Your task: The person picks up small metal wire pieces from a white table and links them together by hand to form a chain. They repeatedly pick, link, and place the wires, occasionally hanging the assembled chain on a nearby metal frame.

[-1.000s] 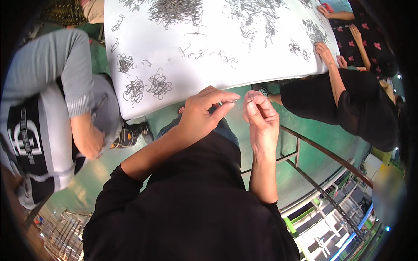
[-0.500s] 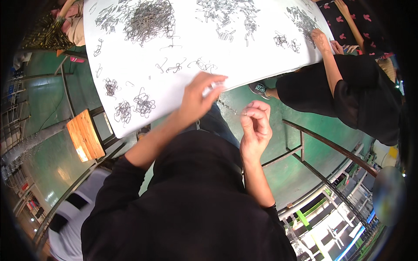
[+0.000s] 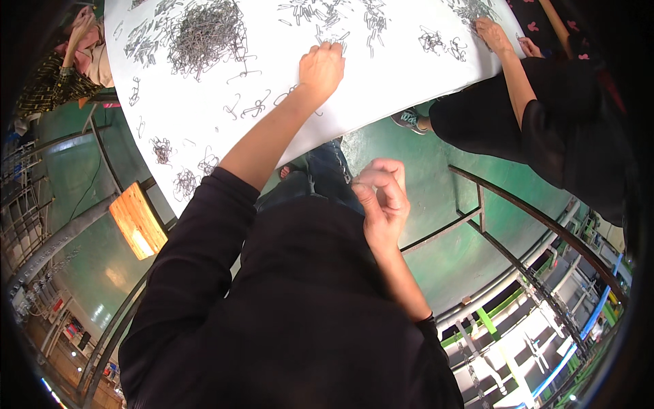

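My left hand [image 3: 321, 70] reaches over the white tabletop [image 3: 204, 129]. Its fingers are bent and pressed together, their tips at the edge of a scatter of small narrow metal pieces [image 3: 334, 35]; whatever they pinch is hidden. Off the table's near edge, my right hand [image 3: 385, 204] is held up in front of my body, thumb and fingers closed in a pinch. What sits in that pinch is too small to make out. Several bent wire hooks [image 3: 255, 108] lie beside my left forearm, some partly covered by it. A large tangled heap of dark hooks [image 3: 206, 41] is farther left.
Small hook clusters [image 3: 184, 184] lie at the table's near left corner, others [image 3: 432, 42] at the right. A co-worker's hand [image 3: 492, 34] works at a pile on the right; another person sits far left. A wooden stool [image 3: 138, 219] and a metal frame [image 3: 477, 198] stand on the green floor.
My left hand has moved away from me, from the table edge to the small metal pieces. My right hand has shifted slightly left, still pinched. The view has shifted a little.
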`<state>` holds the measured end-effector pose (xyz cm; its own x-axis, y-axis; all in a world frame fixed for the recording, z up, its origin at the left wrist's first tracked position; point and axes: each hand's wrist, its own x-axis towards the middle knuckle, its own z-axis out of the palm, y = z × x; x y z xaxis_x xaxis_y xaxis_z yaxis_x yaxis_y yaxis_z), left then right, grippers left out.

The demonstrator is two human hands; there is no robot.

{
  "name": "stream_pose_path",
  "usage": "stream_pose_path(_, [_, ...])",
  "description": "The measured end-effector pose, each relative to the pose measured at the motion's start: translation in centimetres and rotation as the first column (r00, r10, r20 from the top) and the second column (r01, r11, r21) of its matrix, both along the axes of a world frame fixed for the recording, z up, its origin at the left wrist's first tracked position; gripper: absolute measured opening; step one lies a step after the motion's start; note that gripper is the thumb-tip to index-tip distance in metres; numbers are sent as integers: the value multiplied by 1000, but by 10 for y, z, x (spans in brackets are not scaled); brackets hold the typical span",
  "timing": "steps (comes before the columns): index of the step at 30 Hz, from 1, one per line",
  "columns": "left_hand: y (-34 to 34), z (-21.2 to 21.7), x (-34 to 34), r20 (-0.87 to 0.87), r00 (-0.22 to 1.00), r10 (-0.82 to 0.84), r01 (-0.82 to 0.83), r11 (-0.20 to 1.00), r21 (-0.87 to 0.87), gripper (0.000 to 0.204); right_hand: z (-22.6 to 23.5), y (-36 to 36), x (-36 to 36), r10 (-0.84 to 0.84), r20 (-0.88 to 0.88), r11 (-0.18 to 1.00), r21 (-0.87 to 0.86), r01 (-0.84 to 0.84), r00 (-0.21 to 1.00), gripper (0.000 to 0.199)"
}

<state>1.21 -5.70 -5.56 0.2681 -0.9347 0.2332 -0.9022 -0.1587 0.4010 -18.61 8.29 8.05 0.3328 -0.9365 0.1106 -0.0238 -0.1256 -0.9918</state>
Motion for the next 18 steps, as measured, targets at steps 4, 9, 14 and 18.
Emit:
stream_pose_path(4, [19,25,14,-179,984,10,-18,999,-39,14,-1,3,3,-38,15,999,38,38,999,6])
stream_pose_path(9, [93,84,15,-840,540,61,46,994,102,17,-7,13,11,-45,-24,998,34,46,999,7])
stream_pose_path(14, [167,136,-2,-975,221,4,119,992,31,19,-16,27,24,-13,5,1000,6,13,1000,7])
stream_pose_path(18, [197,151,-11,-996,93,-14,19,1000,-13,22,-16,41,33,-2,-12,1000,-2,2,1000,8])
